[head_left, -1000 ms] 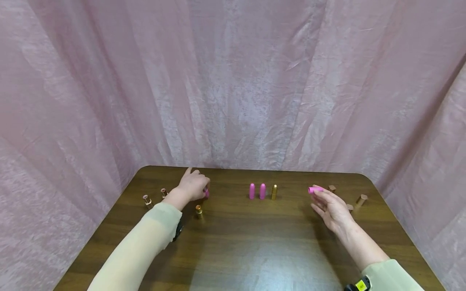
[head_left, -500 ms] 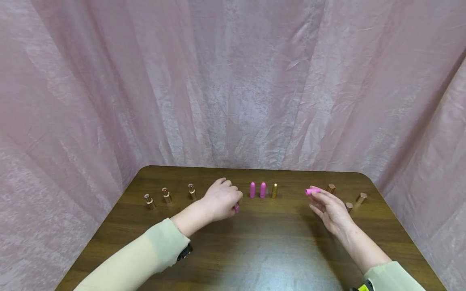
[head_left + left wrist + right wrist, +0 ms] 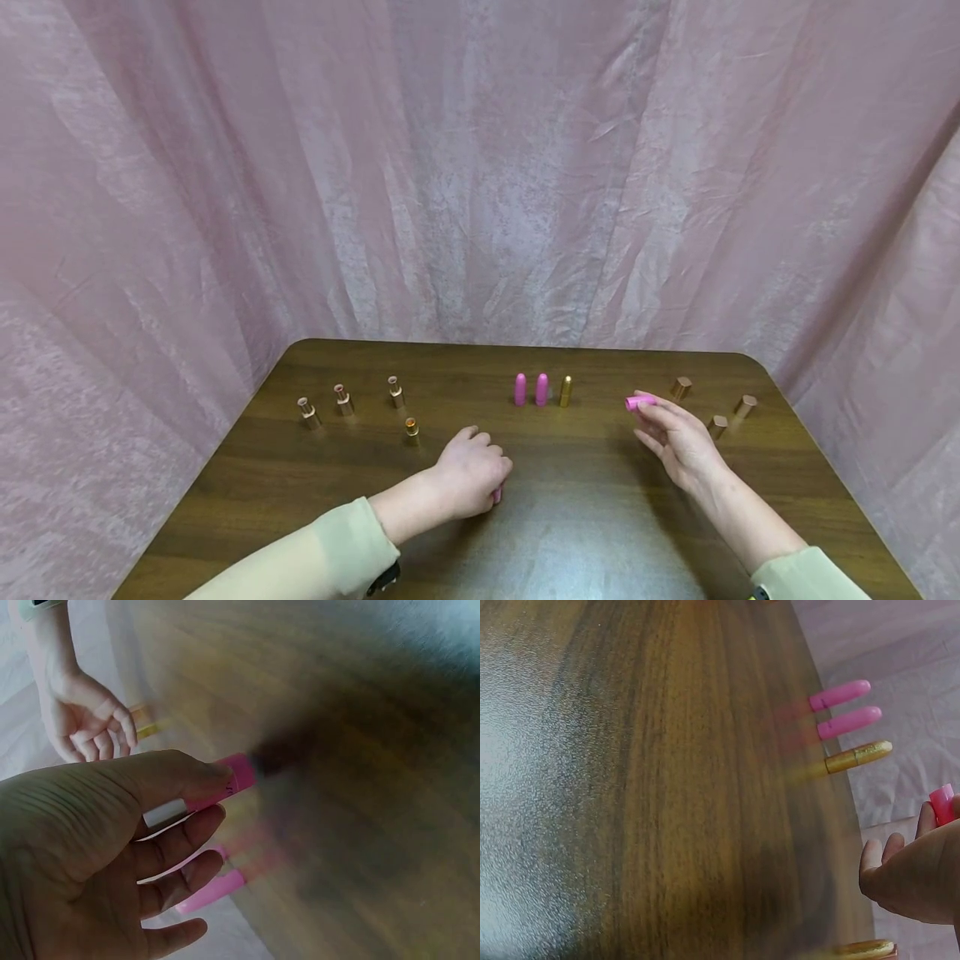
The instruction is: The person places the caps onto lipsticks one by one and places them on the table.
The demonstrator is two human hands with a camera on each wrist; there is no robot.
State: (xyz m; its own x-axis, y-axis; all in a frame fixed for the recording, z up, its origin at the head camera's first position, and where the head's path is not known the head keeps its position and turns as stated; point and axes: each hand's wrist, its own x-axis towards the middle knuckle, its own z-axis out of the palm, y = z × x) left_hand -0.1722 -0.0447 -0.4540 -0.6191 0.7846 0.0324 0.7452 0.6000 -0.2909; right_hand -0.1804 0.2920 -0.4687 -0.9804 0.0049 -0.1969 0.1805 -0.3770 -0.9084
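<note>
My left hand (image 3: 471, 475) is over the front middle of the table, palm down. Between thumb and index finger it pinches a pink lipstick base (image 3: 241, 771) with a silvery inner tube; the other fingers are spread apart in the left wrist view. To the right, my right hand (image 3: 681, 442) holds a pink lipstick cap (image 3: 640, 402) at its fingertips, the open end pointing left. Two closed pink lipsticks (image 3: 531, 390) and a gold lipstick (image 3: 566, 392) stand upright in a row behind and between the hands.
Several uncapped gold-toned lipstick bases (image 3: 343, 400) stand at the table's left. Behind and beside my right hand are three hexagonal copper-coloured caps (image 3: 717, 427). The brown wooden table (image 3: 570, 500) ends at the back against a pink curtain (image 3: 480, 183).
My left hand has moved right and towards the front with the pink base, uncovering the bases on the left. My right hand has shifted slightly left and nearer with the cap.
</note>
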